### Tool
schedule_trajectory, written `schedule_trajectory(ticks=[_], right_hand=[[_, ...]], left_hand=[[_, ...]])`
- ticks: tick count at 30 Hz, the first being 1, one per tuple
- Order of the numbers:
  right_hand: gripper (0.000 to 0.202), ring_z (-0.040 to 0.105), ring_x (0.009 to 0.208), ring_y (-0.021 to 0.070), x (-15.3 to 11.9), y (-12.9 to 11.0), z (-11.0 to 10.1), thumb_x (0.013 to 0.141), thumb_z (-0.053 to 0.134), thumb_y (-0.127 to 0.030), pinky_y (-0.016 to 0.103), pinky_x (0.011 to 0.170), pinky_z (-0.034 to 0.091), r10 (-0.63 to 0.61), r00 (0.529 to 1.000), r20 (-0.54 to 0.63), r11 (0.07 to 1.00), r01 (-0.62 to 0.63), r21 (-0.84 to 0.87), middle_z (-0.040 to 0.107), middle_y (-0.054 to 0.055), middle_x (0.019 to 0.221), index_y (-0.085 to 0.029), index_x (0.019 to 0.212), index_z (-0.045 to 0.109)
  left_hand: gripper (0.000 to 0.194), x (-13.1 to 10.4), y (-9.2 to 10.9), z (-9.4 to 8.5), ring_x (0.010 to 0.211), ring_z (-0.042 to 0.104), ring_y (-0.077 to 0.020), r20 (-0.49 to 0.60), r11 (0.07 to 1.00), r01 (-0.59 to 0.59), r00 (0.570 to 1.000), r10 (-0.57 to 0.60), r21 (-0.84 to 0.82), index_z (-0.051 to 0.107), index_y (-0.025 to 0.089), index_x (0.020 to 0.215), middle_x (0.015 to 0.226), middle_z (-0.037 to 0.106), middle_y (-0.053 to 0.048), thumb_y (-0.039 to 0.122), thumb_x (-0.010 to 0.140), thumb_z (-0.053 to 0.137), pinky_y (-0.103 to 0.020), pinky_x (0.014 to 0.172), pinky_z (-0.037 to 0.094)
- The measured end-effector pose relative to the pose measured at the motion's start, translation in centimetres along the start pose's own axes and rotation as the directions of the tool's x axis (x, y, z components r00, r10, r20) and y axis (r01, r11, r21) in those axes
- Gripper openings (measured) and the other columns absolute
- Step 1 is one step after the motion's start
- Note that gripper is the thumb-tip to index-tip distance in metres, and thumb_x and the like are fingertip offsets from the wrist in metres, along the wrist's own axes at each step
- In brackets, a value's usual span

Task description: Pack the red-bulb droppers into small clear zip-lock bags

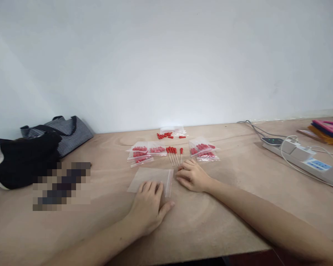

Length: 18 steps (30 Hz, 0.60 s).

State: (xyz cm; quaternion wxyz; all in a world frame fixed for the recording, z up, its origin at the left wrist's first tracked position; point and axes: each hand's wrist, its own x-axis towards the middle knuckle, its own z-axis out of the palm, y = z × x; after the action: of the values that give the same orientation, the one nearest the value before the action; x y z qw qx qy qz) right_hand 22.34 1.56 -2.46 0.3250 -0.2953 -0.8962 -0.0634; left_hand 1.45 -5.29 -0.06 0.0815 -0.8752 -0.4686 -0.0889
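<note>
My left hand [150, 205] lies with fingers spread on a flat clear zip bag [138, 177], covering its lower part. To the right of the bag's zip edge, my right hand [192, 176] rests on the table, fingers apart and slightly bent, just below a row of droppers with red bulbs [171, 150]. One more dropper [181, 151] lies a little to the right of that row. Filled bags of red bulbs [140, 153] are stacked on the left, and others [204, 149] on the right. Loose red bulbs [163, 136] lie farther back by another clear bag [172, 130].
A black bag [22, 162] and a striped bag [72, 135] stand at the left, near a pixelated object [63, 184]. At the right are a white power strip [305, 162] with cables, a small device [272, 141] and coloured items [326, 133]. A wall is behind.
</note>
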Motion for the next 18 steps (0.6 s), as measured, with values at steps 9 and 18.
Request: schedule_trajectory(ticks=[9,18], right_hand=[[0.017,0.047,0.080,0.0159,-0.1,0.7,-0.3,0.076,0.055,-0.028,0.031,0.070,0.034,0.038,0.998,0.059,0.997,-0.042,0.065,0.058,0.005,0.087,-0.022,0.090,0.063],[0.021,0.047,0.083,0.0159,0.3,0.1,-0.5,0.076,0.055,-0.030,0.032,0.073,0.032,0.024,0.994,0.106,0.999,-0.028,0.041,0.058,0.003,0.091,-0.026,0.095,0.063]], left_hand=[[0.054,3.7,-4.4,0.6,0.124,0.025,-0.0291,0.005,0.960,-0.191,0.981,0.196,-0.202,0.036,0.015,0.128,0.134,0.033,-0.014,0.042,0.082,0.046,-0.046,0.097,0.028],[0.054,3.4,-4.6,1.5,0.128,0.021,-0.0236,0.174,0.968,-0.082,0.977,0.126,-0.239,0.030,0.016,0.132,0.138,0.026,-0.013,0.046,0.087,0.035,-0.045,0.101,0.020]])
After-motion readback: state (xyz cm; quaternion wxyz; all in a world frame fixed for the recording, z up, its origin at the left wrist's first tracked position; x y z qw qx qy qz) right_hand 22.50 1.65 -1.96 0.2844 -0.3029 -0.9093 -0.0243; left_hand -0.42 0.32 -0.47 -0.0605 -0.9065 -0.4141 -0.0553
